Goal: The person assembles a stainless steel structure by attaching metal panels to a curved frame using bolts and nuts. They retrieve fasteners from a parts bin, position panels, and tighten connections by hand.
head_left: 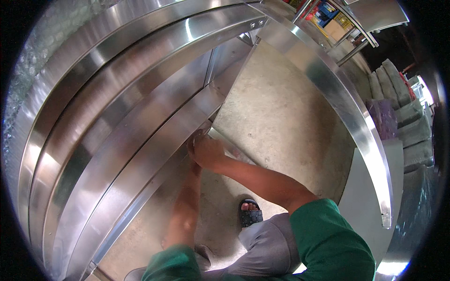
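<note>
My right hand (209, 151) is closed low beside a large stainless steel frame (173, 117), close to the corner where a narrow steel rail (232, 150) meets it. Any small item inside those curled fingers is hidden. My left hand (191, 146) is right up against the right one, mostly covered by it and in shadow, so its fingers do not show clearly. Long brushed steel panels and bars of the frame run along the left, with a pair of small holes at the far end of the upper bar (225, 19).
A bent-looking steel bar (347, 93) spans the right side above the concrete floor (286, 103). Farther right are a pale flat board (370, 187) and stacked wrapped bundles (408, 112). Bubble wrap (42, 51) lies at the far left. My sandalled foot (250, 210) stands below.
</note>
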